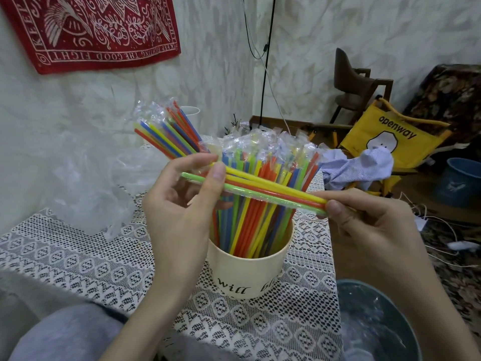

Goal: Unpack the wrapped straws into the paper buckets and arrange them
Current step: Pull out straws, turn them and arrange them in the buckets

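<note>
A cream paper bucket (244,272) stands on the lace-covered table (78,259), packed with upright wrapped straws (263,162) in several colours. Above it my left hand (179,201) grips a fanned bundle of wrapped straws (166,134) that points up and left. My right hand (364,220) pinches the right end of a green wrapped straw (260,195). That green straw lies across the bucket beside a yellow and an orange one. My left thumb presses on these straws near their left end.
A heap of clear plastic wrapping (91,183) lies at the table's left. A blue-grey bin (377,324) holding wrappers stands at the lower right. Beyond the table are a yellow folding chair (385,134), crumpled cloth (361,168), a blue bucket (460,181) and cables on the floor.
</note>
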